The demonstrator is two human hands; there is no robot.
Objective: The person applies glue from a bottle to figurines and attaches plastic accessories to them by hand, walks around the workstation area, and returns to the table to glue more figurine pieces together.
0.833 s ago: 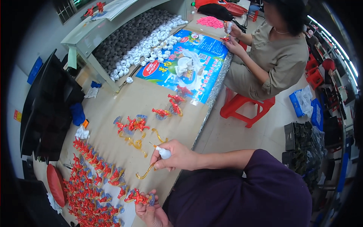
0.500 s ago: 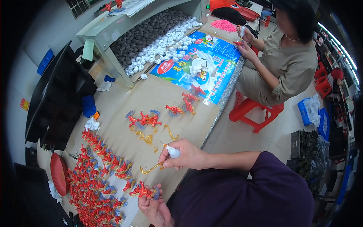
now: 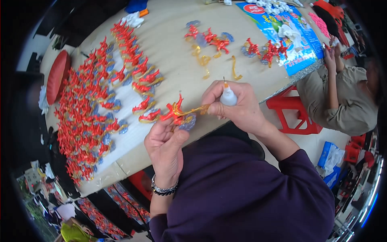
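Observation:
Between the fingertips of my left hand is a red figurine with a translucent blue base. My right hand pinches a thin, wavy gold strip between thumb and forefinger. The strip's far end lies against the figurine. Tucked in the same hand, a small white needle-tipped bottle points up and away. Just left of my left hand, many similar figurines with blue bases and gold strips stand in crowded rows on the table.
Farther up the table lie loose gold strips, a cluster of red figurines and more figurines by a blue printed sheet. A co-worker sits at the right near a red stool. A red tray is at the left.
The view has turned and shifted toward the rows. My hands have come together, bringing the gold strip from apart to against the figurine. The bottle stays in my right hand.

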